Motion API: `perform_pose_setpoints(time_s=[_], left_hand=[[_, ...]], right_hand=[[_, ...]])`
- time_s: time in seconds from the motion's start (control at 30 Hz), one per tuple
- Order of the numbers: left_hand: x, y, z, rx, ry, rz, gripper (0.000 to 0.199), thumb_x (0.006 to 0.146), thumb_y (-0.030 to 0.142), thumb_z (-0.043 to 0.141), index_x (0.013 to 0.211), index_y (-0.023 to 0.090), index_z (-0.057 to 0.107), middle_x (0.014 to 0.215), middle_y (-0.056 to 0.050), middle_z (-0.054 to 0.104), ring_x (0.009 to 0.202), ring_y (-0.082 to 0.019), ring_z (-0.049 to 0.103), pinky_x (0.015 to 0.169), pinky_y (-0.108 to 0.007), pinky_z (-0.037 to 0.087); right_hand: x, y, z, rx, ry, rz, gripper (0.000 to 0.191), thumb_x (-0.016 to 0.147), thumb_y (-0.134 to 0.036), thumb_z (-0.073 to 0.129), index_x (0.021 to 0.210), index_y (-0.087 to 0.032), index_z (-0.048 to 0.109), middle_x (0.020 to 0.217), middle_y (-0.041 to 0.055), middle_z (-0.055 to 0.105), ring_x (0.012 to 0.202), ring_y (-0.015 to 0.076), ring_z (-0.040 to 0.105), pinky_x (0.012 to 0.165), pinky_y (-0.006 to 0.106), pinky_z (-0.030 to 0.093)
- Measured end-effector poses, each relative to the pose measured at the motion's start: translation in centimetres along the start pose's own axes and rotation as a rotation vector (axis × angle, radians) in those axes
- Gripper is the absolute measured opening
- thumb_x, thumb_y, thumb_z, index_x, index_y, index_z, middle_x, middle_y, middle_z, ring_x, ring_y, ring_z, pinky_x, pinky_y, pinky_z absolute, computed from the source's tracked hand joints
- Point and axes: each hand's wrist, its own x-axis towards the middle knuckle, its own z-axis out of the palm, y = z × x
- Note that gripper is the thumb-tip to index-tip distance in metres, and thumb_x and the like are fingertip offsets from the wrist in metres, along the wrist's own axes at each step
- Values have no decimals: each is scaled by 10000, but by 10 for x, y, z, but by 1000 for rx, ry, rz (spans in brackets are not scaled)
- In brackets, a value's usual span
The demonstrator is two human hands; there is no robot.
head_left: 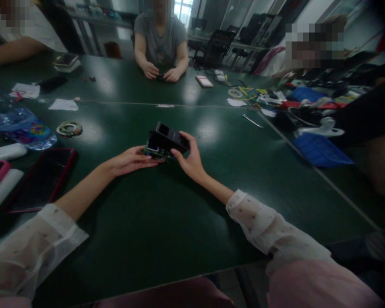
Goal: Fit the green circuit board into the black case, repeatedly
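1. My right hand grips the black housing between thumb and fingers; any lettering on it is too small to read.
2. My left hand is closed on the edge of the green circuit board, directly under the tilted housing, above the green table.
3. Left of my hands: a coiled bracelet-like ring, then a red-edged phone, screen dark.
4. Beyond the phone, a clear plastic bottle lies tilted; its multicoloured label is illegible.
5. Right: a wrench, and a blue tray with a pale object at its far edge; contents unclear.
6. Opposite, a person holds a small dark item, unmarked as far as I can read.
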Motion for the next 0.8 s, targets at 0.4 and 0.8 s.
perform_pose_setpoints(time_s=[0.4, 0.8], left_hand=[[2, -1, -3, 11, -19, 3, 494, 866, 41, 683, 1340, 130, 578, 1305, -182, 695, 1222, -271, 672, 1211, -476, 358], [2, -6, -8, -42, -78, 91, 464, 864, 277, 759, 1288, 141, 629, 1264, -173, 716, 1198, -312, 682, 1188, -528, 378]], right_hand=[[-1, -2, 0, 25, -69, -11, 569, 924, -569, 597, 1392, -279, 454, 1346, 109, 581, 1266, 289, 564, 1095, 488, 474], [1, 3, 4, 44, -236, -65, 576, 900, -564, 645, 1363, -272, 466, 1311, 115, 598, 1221, 293, 594, 1057, 494, 493]])
